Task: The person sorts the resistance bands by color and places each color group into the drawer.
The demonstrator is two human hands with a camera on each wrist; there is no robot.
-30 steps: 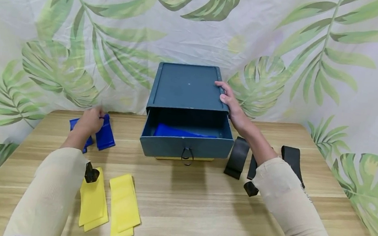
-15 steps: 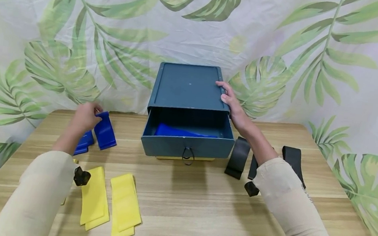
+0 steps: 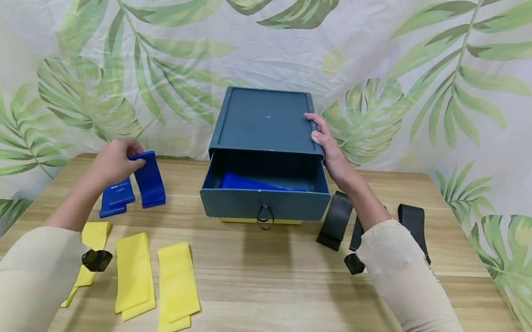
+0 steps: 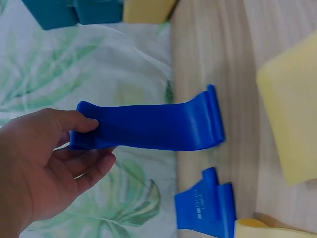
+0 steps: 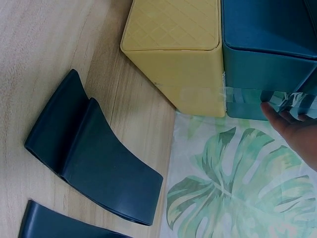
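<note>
My left hand [image 3: 112,163] pinches one end of a blue resistance loop band [image 3: 150,181] between thumb and fingers. In the left wrist view the band [image 4: 148,126] hangs out flat from the fingertips, its far end folded over near the table. Beside it lies a second folded blue band [image 3: 117,194] with white print. My right hand [image 3: 333,149] rests on the top right edge of a dark teal drawer box [image 3: 265,122], fingers spread along the rim. Its drawer [image 3: 233,203] is pulled out, with another blue band [image 3: 244,183] inside.
Several folded yellow bands [image 3: 135,271] lie at the front left of the wooden table [image 3: 270,307]. Several black bands [image 3: 336,222] lie right of the box, partly under the right arm. A yellow unit [image 5: 173,74] sits beneath the teal box. A leaf-print cloth [image 3: 186,44] hangs behind.
My left hand has shifted a little left and up, lifting the blue band's near-hand end off the table. More yellow bands show beneath the left arm. The right hand and drawer stay put.
</note>
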